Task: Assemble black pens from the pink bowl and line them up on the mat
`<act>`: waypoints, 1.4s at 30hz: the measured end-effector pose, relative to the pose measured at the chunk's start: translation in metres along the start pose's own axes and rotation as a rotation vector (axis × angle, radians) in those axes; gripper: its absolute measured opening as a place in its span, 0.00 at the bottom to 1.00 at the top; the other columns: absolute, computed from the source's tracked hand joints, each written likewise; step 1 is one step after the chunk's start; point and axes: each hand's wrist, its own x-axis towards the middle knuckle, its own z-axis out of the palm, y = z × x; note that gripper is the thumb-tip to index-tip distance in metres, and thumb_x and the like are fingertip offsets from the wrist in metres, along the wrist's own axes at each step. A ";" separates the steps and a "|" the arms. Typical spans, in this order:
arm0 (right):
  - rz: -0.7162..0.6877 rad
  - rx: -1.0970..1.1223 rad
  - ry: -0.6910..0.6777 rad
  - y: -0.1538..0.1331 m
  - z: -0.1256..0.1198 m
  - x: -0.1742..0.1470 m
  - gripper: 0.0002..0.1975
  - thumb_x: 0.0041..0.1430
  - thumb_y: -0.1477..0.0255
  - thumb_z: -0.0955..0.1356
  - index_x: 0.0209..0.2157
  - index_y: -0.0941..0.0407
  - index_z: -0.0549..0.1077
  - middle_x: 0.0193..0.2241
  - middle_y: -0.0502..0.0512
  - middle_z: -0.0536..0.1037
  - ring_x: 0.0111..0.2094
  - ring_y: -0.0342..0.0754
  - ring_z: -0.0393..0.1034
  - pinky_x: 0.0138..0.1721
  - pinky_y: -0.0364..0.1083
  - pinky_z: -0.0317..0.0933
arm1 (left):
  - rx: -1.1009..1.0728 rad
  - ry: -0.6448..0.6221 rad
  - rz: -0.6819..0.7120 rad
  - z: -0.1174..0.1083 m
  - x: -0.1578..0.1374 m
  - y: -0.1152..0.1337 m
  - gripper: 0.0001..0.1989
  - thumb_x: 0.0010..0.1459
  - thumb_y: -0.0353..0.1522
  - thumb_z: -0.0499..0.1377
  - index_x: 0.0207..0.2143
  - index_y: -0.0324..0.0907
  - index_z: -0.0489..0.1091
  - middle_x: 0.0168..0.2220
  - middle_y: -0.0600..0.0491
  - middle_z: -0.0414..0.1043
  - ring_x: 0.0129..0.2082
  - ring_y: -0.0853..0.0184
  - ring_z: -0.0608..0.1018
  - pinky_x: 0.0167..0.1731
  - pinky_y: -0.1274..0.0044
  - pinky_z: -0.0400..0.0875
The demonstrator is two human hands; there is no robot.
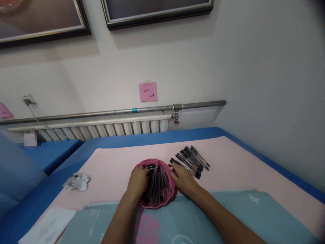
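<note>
A round pink basket with a wavy rim holds many clear-barrelled pens with black caps. My left hand reaches over the basket's left side, its fingers curled in on black pen ends near the back; part of the grip is hidden. At the right rim, my right hand has thumb and forefinger closed on the basket's edge. Just beyond that hand, a loose row of black-capped pens lies slanted on the pink sheet.
The pink sheet covers a blue table. Crumpled white paper lies left, with a white sheet nearer me. A teal cloth spreads along the front edge. Behind stand a radiator and a pipe.
</note>
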 end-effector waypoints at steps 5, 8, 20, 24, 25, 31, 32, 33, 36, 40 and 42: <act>-0.006 0.012 -0.003 -0.002 -0.004 -0.002 0.14 0.58 0.74 0.60 0.43 0.59 0.72 0.35 0.56 0.78 0.36 0.48 0.71 0.38 0.44 0.59 | 0.100 -0.013 0.018 0.003 0.000 -0.004 0.17 0.51 0.23 0.51 0.38 0.40 0.77 0.39 0.44 0.75 0.41 0.59 0.74 0.44 0.70 0.63; -0.001 0.014 0.001 -0.003 -0.005 -0.002 0.14 0.58 0.73 0.60 0.43 0.58 0.72 0.36 0.56 0.78 0.37 0.48 0.71 0.39 0.44 0.60 | 0.125 -0.008 0.008 0.004 0.000 -0.003 0.17 0.51 0.24 0.52 0.40 0.40 0.76 0.39 0.44 0.75 0.41 0.58 0.74 0.45 0.69 0.63; 0.021 0.026 0.017 0.005 0.005 0.000 0.15 0.57 0.73 0.60 0.43 0.58 0.72 0.37 0.57 0.78 0.37 0.49 0.72 0.40 0.45 0.61 | 0.168 0.050 -0.168 -0.031 -0.010 -0.016 0.13 0.58 0.28 0.49 0.38 0.41 0.73 0.37 0.48 0.75 0.39 0.65 0.75 0.38 0.77 0.63; -0.001 0.010 0.037 0.003 0.003 -0.001 0.15 0.57 0.74 0.60 0.43 0.59 0.72 0.38 0.58 0.78 0.39 0.50 0.72 0.40 0.45 0.61 | 0.228 0.083 -0.243 -0.051 -0.032 -0.013 0.14 0.58 0.29 0.48 0.37 0.39 0.73 0.37 0.45 0.76 0.37 0.63 0.75 0.35 0.76 0.63; -0.008 0.004 0.040 0.002 0.003 -0.001 0.15 0.58 0.74 0.60 0.43 0.59 0.72 0.38 0.59 0.78 0.39 0.49 0.72 0.40 0.45 0.61 | 0.246 0.093 -0.255 -0.053 -0.037 -0.009 0.14 0.58 0.29 0.48 0.37 0.38 0.73 0.37 0.44 0.75 0.37 0.62 0.75 0.35 0.75 0.63; -0.037 -0.040 0.050 0.002 0.002 -0.003 0.13 0.58 0.75 0.60 0.42 0.59 0.72 0.36 0.57 0.78 0.37 0.48 0.72 0.39 0.43 0.59 | 0.368 0.123 -0.265 -0.029 -0.039 0.036 0.15 0.55 0.30 0.50 0.41 0.36 0.73 0.41 0.38 0.73 0.44 0.53 0.73 0.42 0.67 0.62; -0.037 -0.048 0.051 0.002 0.002 -0.004 0.13 0.58 0.76 0.60 0.41 0.59 0.72 0.35 0.57 0.78 0.36 0.48 0.71 0.38 0.43 0.59 | 0.386 0.113 -0.276 -0.021 -0.035 0.044 0.15 0.55 0.30 0.50 0.40 0.34 0.74 0.42 0.35 0.73 0.44 0.51 0.73 0.42 0.65 0.62; -0.037 -0.058 0.050 0.003 0.002 -0.004 0.12 0.58 0.76 0.60 0.40 0.58 0.72 0.34 0.56 0.78 0.35 0.48 0.71 0.37 0.43 0.59 | 0.401 0.101 -0.285 -0.014 -0.030 0.050 0.16 0.55 0.28 0.50 0.39 0.33 0.75 0.42 0.34 0.73 0.44 0.50 0.73 0.43 0.63 0.62; -0.038 -0.094 0.045 0.001 -0.002 -0.004 0.11 0.57 0.77 0.61 0.38 0.58 0.73 0.34 0.56 0.77 0.35 0.47 0.70 0.37 0.43 0.58 | 0.425 0.054 -0.318 0.002 -0.017 0.062 0.17 0.54 0.24 0.48 0.37 0.30 0.76 0.40 0.30 0.74 0.44 0.48 0.74 0.42 0.61 0.63; -0.057 -0.162 0.038 -0.008 -0.011 -0.005 0.11 0.56 0.77 0.62 0.38 0.59 0.73 0.42 0.61 0.74 0.43 0.52 0.64 0.45 0.46 0.54 | 0.417 -0.026 -0.356 0.007 -0.008 0.064 0.19 0.53 0.21 0.46 0.38 0.27 0.75 0.39 0.28 0.74 0.42 0.48 0.76 0.39 0.62 0.68; -0.065 -0.190 0.017 -0.015 -0.013 -0.006 0.11 0.56 0.74 0.62 0.37 0.58 0.75 0.46 0.62 0.72 0.46 0.55 0.61 0.48 0.50 0.52 | 0.406 -0.084 -0.375 0.004 -0.007 0.061 0.19 0.53 0.21 0.46 0.38 0.27 0.76 0.38 0.28 0.75 0.40 0.49 0.78 0.37 0.64 0.70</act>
